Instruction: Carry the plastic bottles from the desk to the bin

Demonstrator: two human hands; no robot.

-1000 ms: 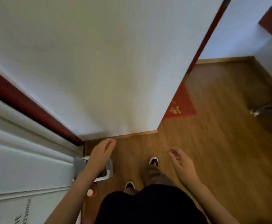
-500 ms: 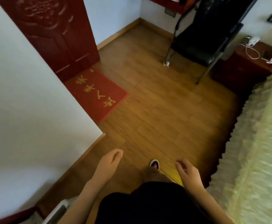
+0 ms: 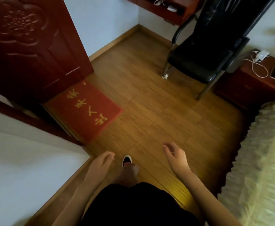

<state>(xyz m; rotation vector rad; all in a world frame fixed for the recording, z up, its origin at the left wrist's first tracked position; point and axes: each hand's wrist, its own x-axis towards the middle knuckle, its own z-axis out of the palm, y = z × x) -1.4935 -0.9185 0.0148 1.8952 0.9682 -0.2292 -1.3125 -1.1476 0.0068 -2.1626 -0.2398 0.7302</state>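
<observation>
No plastic bottle and no bin show in the head view. My left hand [image 3: 101, 163] hangs low in front of me over the wooden floor, empty, fingers loosely curled and apart. My right hand [image 3: 176, 156] is a little higher to the right, also empty with fingers spread. The dark red desk [image 3: 159, 7] sits at the top of the frame with a few small items on its shelf. One shoe [image 3: 127, 160] steps forward between my hands.
A black chair [image 3: 203, 62] stands before the desk. A red doormat [image 3: 84, 110] lies by the dark red door [image 3: 30, 46]. A white wall corner [image 3: 35, 160] is at left, a bed with pale cover [image 3: 260, 160] at right, a nightstand [image 3: 254, 82] with cables beyond.
My view has swung from the wall and the bin by the left to the room with desk and chair. Both hands stay empty; the right hand has risen slightly.
</observation>
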